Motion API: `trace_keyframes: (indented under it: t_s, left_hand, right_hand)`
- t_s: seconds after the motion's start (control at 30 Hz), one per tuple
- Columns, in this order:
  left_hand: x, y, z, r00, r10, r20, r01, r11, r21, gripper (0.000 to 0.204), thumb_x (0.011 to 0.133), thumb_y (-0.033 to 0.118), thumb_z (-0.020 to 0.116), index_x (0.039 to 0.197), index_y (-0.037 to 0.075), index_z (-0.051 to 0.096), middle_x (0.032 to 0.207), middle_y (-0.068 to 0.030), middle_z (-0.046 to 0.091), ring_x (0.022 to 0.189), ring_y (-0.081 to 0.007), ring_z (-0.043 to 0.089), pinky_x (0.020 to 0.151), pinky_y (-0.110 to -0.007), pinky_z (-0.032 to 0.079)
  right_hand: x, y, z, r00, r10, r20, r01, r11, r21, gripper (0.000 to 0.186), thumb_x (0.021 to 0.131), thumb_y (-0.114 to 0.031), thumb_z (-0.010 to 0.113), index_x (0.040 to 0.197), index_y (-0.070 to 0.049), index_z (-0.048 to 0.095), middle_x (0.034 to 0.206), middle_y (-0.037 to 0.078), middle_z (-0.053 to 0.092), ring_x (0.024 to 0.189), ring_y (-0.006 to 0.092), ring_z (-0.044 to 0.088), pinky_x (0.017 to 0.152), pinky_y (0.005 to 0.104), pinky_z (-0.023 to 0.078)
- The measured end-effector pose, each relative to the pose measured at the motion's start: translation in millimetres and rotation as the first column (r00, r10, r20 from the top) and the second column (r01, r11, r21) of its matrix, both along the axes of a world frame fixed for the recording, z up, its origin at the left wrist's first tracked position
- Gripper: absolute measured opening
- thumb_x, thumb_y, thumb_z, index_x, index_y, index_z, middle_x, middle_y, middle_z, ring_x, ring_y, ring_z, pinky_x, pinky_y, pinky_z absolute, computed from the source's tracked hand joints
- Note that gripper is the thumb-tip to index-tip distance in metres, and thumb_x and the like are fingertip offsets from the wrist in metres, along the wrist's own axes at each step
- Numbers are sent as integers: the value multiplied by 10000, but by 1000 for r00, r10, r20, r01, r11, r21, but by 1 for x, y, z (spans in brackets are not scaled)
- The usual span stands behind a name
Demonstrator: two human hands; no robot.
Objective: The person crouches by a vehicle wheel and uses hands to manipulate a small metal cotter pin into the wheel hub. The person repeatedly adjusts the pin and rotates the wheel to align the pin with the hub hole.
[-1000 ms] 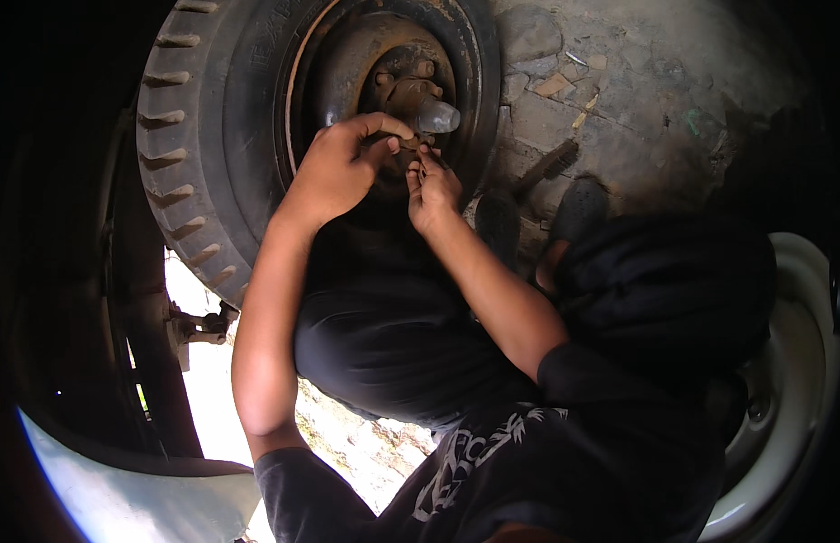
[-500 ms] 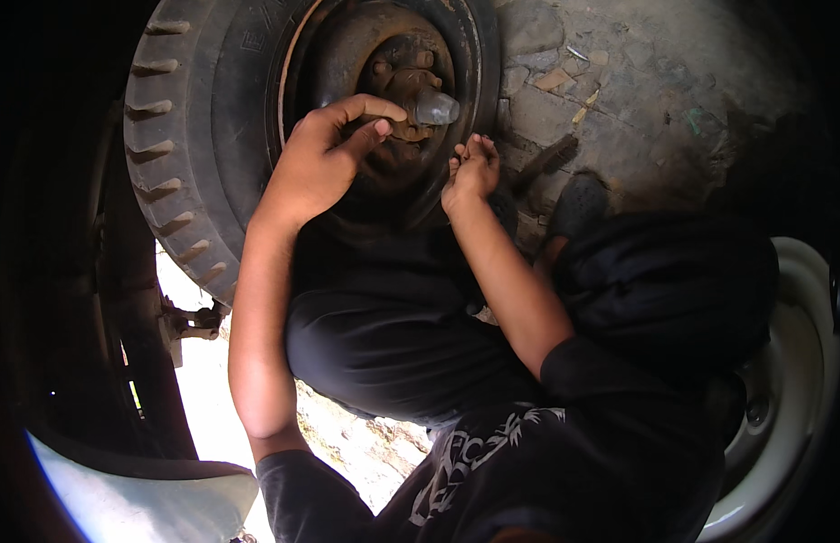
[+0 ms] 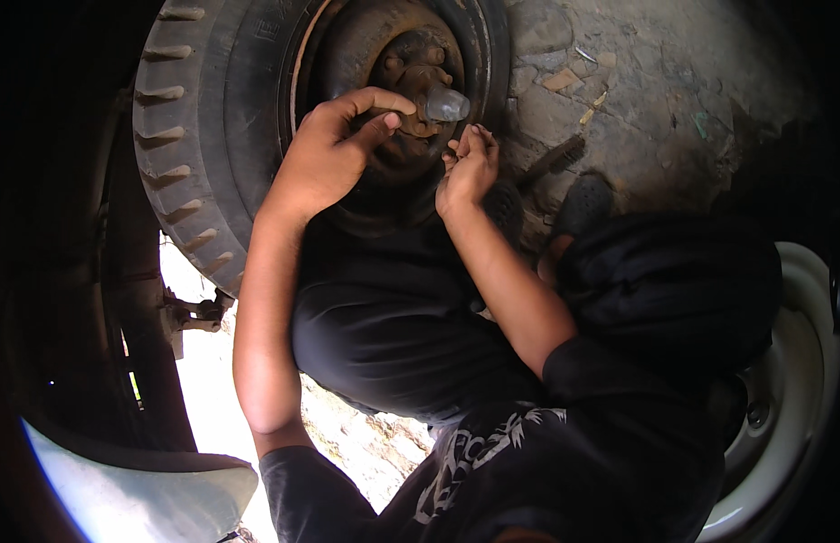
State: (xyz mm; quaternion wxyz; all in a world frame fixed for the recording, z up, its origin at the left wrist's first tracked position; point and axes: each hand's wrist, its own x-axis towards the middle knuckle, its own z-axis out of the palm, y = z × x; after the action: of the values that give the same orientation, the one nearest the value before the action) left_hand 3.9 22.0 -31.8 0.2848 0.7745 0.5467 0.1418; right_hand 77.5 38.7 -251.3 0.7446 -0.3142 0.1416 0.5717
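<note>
A black tyre [image 3: 180,167] with chunky tread stands on its rusty wheel, and a grey plastic-looking cap [image 3: 448,104] sticks out from the brown hub [image 3: 420,86]. My left hand [image 3: 334,149] reaches in front of the hub. Its index finger and thumb are apart beside the cap's base, with nothing visible between them. Just below the cap, my right hand [image 3: 469,167] is turned palm up with fingers curled together against the thumb. Whatever those fingers hold, if anything, is too small to make out. Several wheel nuts [image 3: 435,56] show around the hub.
A white wheel rim [image 3: 795,362] stands at the right. A pale curved panel [image 3: 148,498] lies at the lower left. On the ground at the upper right are a flat dark strip [image 3: 553,160] and small scraps. My dark-clad knees are below the wheel.
My right hand has moved slightly up toward the cap, its fingers drawn closer together. My left hand keeps nearly the same pose at the hub. The whole view has shifted a little.
</note>
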Motion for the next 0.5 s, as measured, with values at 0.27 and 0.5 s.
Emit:
trace_keyframes:
  t_s: [0.27, 0.5]
  left_hand:
    - [4, -1, 2, 1000, 9, 9, -9, 998, 61, 227, 1090, 124, 672, 1266, 31, 782, 1091, -90, 793, 1052, -165, 721, 995, -325, 547]
    - [5, -1, 2, 998, 3, 68, -6, 999, 31, 224, 1084, 58, 654, 1265, 11, 777, 1113, -95, 818, 1038, -150, 742, 964, -312, 569]
  right_hand:
    - [-12, 7, -13, 722, -254, 644, 93, 957, 273, 205, 992, -106, 842, 1148, -34, 730, 992, 25, 775, 899, 102, 705, 816, 306, 579]
    - [2, 4, 15, 209, -422, 882, 74, 906, 416, 179, 838, -2, 883, 993, -54, 812, 976, 111, 814, 886, 285, 797, 803, 379, 626]
